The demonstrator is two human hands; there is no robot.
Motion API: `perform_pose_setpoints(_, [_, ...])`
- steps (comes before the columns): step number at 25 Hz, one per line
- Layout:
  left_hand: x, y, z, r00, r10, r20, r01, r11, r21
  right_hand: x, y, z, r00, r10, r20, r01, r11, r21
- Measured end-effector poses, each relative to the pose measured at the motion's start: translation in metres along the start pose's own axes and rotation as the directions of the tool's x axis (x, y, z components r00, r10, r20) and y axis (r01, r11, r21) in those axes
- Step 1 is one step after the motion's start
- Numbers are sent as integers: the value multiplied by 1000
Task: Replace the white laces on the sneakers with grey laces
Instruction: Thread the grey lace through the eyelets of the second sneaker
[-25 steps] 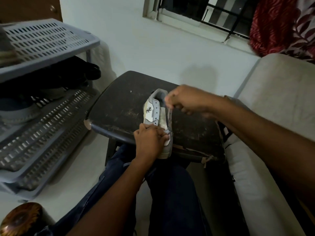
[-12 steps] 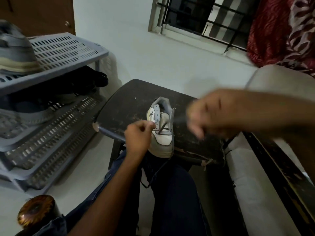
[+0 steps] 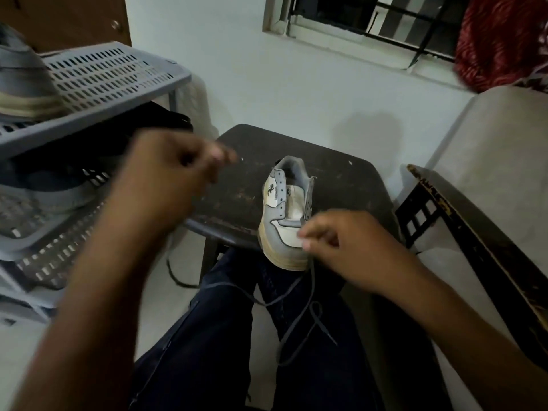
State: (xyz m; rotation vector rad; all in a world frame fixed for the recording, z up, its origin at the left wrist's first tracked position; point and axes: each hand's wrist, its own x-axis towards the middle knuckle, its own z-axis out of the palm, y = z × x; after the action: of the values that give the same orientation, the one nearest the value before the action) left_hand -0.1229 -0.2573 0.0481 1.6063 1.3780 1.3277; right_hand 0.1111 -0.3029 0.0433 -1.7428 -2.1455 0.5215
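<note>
Standing at far left, a grey slatted shoe rack (image 3: 98,69) with a grey shoe (image 3: 20,84) on its top shelf and dark footwear on the shelves below

Left hand (image 3: 175,173) raised in front of the rack, well apart from the sneaker – heavily motion-blurred; fingers look curled with thumb and fingertips bunched together, but whether they pinch anything I cannot tell. A dark strand loops down to the floor below this hand, beside the table leg

Centre: dark, scuffed table (image 3: 341,179). White-and-grey sneaker (image 3: 281,215) upright at its near edge, toe pointing toward the person and overhanging their lap. Upper eyelets look unlaced

Grey lace (image 3: 299,318) runs from the right side of the sneaker's toe area down over dark trousers (image 3: 207,336), lying there in loose loops with one free end showing

Right hand (image 3: 335,244) just beside the sneaker's toe, on its right – fingers curled, thumb and forefinger pinching the lace where it leaves the shoe

Right of the table: a pale cushioned seat (image 3: 504,149) with a dark wooden arm (image 3: 444,215). Barred window (image 3: 370,16) in the white wall behind; red patterned cloth (image 3: 498,40) at top right
</note>
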Motion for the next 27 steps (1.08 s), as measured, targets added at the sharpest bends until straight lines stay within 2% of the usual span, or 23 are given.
perform_pose_setpoints(1, [5,-6,16,999,-14,53,7,992,123,22,10,2,979,23,-204,-21,1000,13])
perform_pose_setpoints(2, [10,-15,38,994,-37,101,10,966,257,42,24,11,958,39,-285,-36,999,15])
perform_pose_setpoints(4, [23,-39,77,983,-104,151,33,911,412,72,52,29,939,11,-343,-43,995,-85])
perform_pose_setpoints(5, [33,-53,90,974,-131,184,38,898,439,85,62,39,937,-10,-350,-45,988,-149])
perform_pose_setpoints(7, [50,-75,106,953,-176,246,37,875,483,102,76,60,944,7,-331,-65,984,-163])
perform_pose_setpoints(11, [67,-91,124,898,-223,379,-39,817,575,113,84,95,934,28,-357,-30,1000,0])
perform_pose_setpoints(14, [78,-89,128,874,-215,435,-88,812,578,111,87,107,921,58,-386,-44,998,44])
perform_pose_setpoints(21, [90,-85,139,851,-262,455,-86,785,613,110,93,120,901,30,-432,-3,998,63])
perform_pose_setpoints(27, [73,-67,151,921,-177,347,-137,685,715,111,94,121,904,33,-427,2,997,82])
